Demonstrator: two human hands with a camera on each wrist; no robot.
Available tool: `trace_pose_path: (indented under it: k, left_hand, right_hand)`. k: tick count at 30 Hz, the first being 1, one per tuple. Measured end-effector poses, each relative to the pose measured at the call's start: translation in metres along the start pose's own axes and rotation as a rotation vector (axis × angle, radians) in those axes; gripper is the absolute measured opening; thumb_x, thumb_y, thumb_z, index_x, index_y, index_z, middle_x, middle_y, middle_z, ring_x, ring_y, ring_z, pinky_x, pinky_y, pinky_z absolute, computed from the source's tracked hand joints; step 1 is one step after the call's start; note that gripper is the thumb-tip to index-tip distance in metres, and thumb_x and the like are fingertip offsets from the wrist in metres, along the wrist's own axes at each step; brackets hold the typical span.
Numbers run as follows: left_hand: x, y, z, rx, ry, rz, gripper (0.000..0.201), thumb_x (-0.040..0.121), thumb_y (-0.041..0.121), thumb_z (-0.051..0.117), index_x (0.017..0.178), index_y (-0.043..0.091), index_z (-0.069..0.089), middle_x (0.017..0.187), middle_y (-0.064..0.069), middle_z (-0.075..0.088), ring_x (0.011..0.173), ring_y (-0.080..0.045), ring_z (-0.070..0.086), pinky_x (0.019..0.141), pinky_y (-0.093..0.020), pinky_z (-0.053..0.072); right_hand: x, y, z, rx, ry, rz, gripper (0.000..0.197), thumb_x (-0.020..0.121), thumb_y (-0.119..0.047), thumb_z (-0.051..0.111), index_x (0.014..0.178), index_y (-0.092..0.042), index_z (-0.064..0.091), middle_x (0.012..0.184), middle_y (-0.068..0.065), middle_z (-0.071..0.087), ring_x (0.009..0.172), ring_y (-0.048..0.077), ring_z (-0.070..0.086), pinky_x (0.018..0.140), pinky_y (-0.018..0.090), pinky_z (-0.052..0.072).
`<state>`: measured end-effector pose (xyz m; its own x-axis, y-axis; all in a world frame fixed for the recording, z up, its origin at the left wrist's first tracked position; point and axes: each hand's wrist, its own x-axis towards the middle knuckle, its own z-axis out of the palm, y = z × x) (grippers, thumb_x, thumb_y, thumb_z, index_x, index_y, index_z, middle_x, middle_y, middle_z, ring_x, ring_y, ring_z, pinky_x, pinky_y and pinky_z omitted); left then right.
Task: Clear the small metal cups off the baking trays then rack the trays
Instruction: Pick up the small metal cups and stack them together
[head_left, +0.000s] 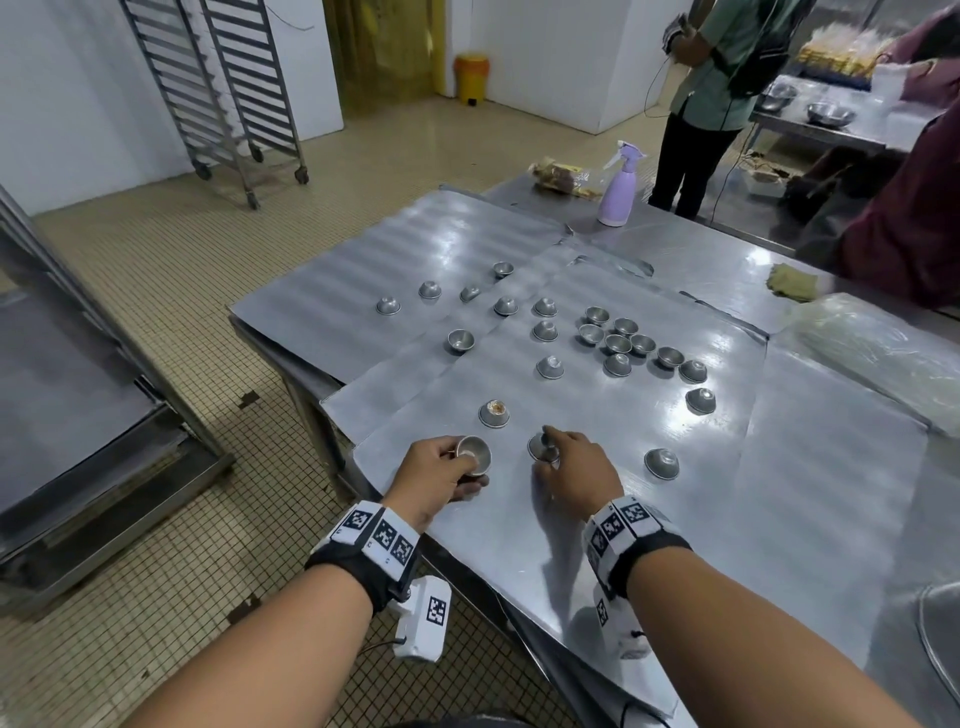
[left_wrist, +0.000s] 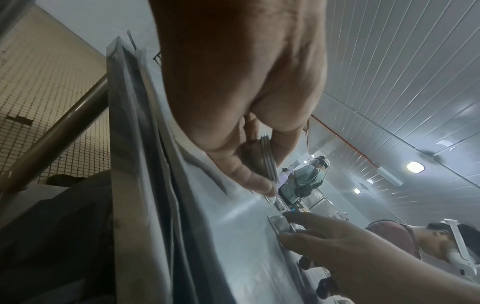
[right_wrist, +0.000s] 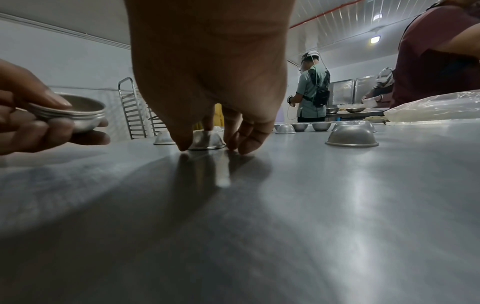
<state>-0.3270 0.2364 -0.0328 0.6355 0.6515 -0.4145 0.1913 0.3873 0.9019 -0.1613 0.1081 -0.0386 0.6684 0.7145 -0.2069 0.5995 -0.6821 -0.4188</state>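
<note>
Several small metal cups, most upside down, lie scattered over overlapping flat baking trays (head_left: 597, 519) on a steel table. My left hand (head_left: 441, 467) holds a small stack of nested cups (head_left: 474, 453) (right_wrist: 78, 115) just above the near tray's front left corner. My right hand (head_left: 566, 467) reaches down over one upturned cup (head_left: 543, 448) (right_wrist: 207, 139), thumb and fingers (right_wrist: 182, 142) curled round its sides while it sits on the tray. Another cup (head_left: 662, 463) lies to the right of that hand. One cup (head_left: 493, 413) ahead has brown residue on top.
A purple spray bottle (head_left: 618, 192) and a bag stand at the table's far edge. A clear plastic bag (head_left: 872, 353) lies at right. Tray racks (head_left: 228, 93) stand back left, another rack (head_left: 78, 415) close on the left. People stand at back right.
</note>
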Motion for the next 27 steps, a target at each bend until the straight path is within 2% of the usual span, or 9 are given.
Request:
trace_pose_path:
  k: [6,9,12,15,18,21,25,27]
  left_hand:
    - [0.005,0.002,0.004,0.028,0.002,0.004,0.019,0.094,-0.001,0.057,0.112,-0.001,0.066,0.09,-0.019,0.072,0.079,-0.027,0.076,0.073,-0.035,0.062]
    - [0.006,0.002,0.007,0.03,-0.001,0.006,0.019,0.094,0.0,0.058,0.111,-0.001,0.067,0.089,-0.018,0.072,0.081,-0.028,0.076,0.075,-0.036,0.062]
    - [0.007,0.002,0.009,0.034,0.004,0.006,0.018,0.094,-0.001,0.057,0.11,0.0,0.067,0.089,-0.019,0.072,0.079,-0.028,0.076,0.075,-0.037,0.061]
    - [0.008,0.001,0.011,0.035,0.001,0.009,0.019,0.094,-0.001,0.057,0.11,0.0,0.067,0.089,-0.019,0.072,0.079,-0.027,0.076,0.075,-0.036,0.061]
    - [0.007,0.002,0.013,0.034,-0.003,0.008,0.018,0.095,-0.001,0.057,0.109,0.001,0.067,0.089,-0.019,0.072,0.079,-0.027,0.076,0.076,-0.036,0.061]
    - [0.006,0.003,0.015,0.037,-0.004,0.006,0.017,0.095,-0.001,0.056,0.107,0.002,0.067,0.089,-0.02,0.073,0.078,-0.026,0.075,0.075,-0.035,0.061]
    - [0.006,0.001,0.017,0.052,-0.018,0.003,0.017,0.095,-0.001,0.055,0.106,0.001,0.067,0.088,-0.018,0.072,0.077,-0.025,0.075,0.072,-0.032,0.061]
    - [0.006,0.001,0.018,0.057,-0.018,-0.001,0.017,0.095,-0.001,0.055,0.107,0.002,0.067,0.088,-0.018,0.073,0.079,-0.026,0.076,0.075,-0.034,0.061]
  right_hand:
    - [0.001,-0.004,0.005,0.04,0.052,-0.009,0.034,0.088,-0.017,0.055,0.122,-0.015,0.056,0.116,0.011,0.063,0.108,0.035,0.058,0.083,0.036,0.046]
    - [-0.002,-0.003,0.008,0.051,0.044,-0.008,0.038,0.094,-0.022,0.055,0.131,-0.014,0.052,0.124,0.011,0.054,0.11,0.035,0.058,0.087,0.037,0.045]
    - [-0.005,-0.001,0.009,0.038,0.038,-0.017,0.026,0.097,-0.025,0.053,0.12,-0.013,0.058,0.124,0.011,0.047,0.105,0.036,0.06,0.085,0.035,0.045]
    - [-0.007,0.001,0.009,0.093,0.072,-0.016,0.034,0.095,-0.024,0.056,0.128,-0.013,0.054,0.131,0.01,0.049,0.109,0.034,0.059,0.089,0.036,0.045]
    - [-0.01,0.002,0.008,0.152,0.114,-0.032,0.036,0.093,-0.025,0.059,0.127,-0.016,0.05,0.126,0.01,0.056,0.107,0.032,0.059,0.087,0.036,0.046]
    - [-0.013,0.003,0.006,0.179,0.118,-0.032,0.047,0.091,-0.026,0.063,0.135,-0.02,0.047,0.128,0.007,0.052,0.108,0.032,0.06,0.089,0.036,0.047]
    - [-0.013,0.006,0.004,0.175,0.117,-0.042,0.032,0.084,-0.029,0.069,0.113,-0.024,0.057,0.115,0.0,0.053,0.097,0.027,0.061,0.077,0.031,0.043]
    - [-0.015,0.008,0.004,0.186,0.11,-0.046,0.032,0.082,-0.032,0.071,0.11,-0.024,0.059,0.114,-0.002,0.053,0.096,0.024,0.061,0.076,0.03,0.044]
